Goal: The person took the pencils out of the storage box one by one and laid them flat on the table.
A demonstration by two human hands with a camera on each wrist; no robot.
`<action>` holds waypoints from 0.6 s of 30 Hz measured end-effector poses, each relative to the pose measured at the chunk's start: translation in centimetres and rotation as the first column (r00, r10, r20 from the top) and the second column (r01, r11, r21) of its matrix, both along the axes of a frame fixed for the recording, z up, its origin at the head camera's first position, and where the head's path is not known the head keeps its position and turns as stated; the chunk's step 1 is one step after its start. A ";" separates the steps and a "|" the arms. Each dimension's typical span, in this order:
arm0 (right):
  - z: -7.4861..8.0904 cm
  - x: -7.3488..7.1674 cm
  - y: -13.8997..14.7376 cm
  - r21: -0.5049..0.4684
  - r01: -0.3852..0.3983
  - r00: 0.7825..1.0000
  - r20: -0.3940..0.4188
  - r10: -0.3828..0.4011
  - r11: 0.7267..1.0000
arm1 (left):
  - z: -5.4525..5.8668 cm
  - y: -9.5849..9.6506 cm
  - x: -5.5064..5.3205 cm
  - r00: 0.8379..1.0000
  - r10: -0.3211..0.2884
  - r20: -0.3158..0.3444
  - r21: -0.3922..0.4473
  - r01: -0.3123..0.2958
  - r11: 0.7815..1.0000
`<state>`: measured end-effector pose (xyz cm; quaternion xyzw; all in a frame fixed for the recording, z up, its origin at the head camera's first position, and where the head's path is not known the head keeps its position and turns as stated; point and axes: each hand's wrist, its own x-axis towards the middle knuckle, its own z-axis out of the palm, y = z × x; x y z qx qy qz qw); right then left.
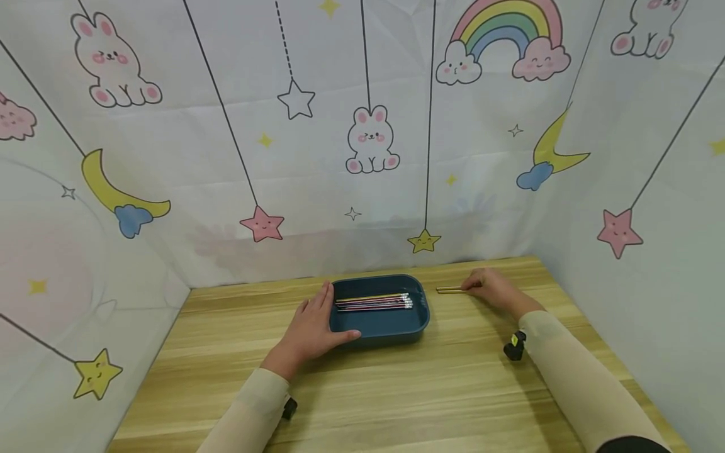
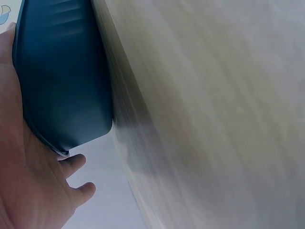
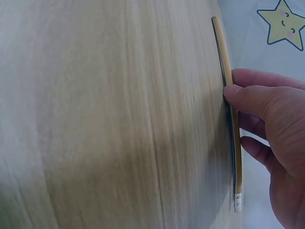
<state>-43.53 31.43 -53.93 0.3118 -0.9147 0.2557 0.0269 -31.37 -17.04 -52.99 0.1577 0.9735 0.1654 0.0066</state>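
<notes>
Spread along the left end of a dark blue tray (image 1: 378, 324), my left hand (image 1: 310, 328) has its thumb over the front rim and its fingers against the left side. In the left wrist view, two fingertips (image 2: 78, 179) poke out beyond the tray's corner. Several striped pencils (image 1: 374, 302) with pale eraser ends lie side by side in the tray. To the tray's right, my right hand (image 1: 493, 289) pinches a yellow pencil (image 3: 232, 129) low at the table between thumb and fingers. The pencil's white eraser end (image 3: 238, 202) shows, with a dark line along its side.
The wood-grain table (image 1: 396, 390) runs back to a white cloth (image 1: 317, 176) printed with rabbits, stars and moons. More of this cloth stands along the left and right sides. Small black devices (image 1: 514, 346) sit at both wrists.
</notes>
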 end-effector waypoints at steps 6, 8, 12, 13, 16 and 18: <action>0.2 -0.1 -0.1 0.014 -0.003 1.000 0.009 0.002 1.000 | 0.0 0.0 0.0 1.000 0.003 0.006 -0.008 -0.003 1.000; 0.3 -0.1 -0.1 0.021 -0.004 1.000 0.012 0.004 1.000 | 0.0 0.0 0.0 1.000 0.002 0.004 -0.009 -0.002 1.000; 0.2 -0.2 -0.2 0.035 -0.005 1.000 0.002 0.005 0.999 | 0.0 0.0 0.0 1.000 -0.002 0.004 -0.005 0.002 1.000; 0.2 -0.2 -0.2 0.035 -0.006 1.000 0.000 0.006 0.999 | 0.0 0.0 -0.1 1.000 -0.004 0.003 -0.002 0.004 1.000; 0.2 -0.2 -0.2 0.033 -0.006 1.000 -0.008 0.006 0.999 | 0.0 0.0 0.0 1.000 -0.007 0.000 0.003 0.007 1.000; 0.1 -0.2 -0.2 0.031 -0.005 1.000 -0.011 0.005 1.000 | -0.1 0.1 0.0 1.000 -0.007 -0.005 0.006 0.007 1.000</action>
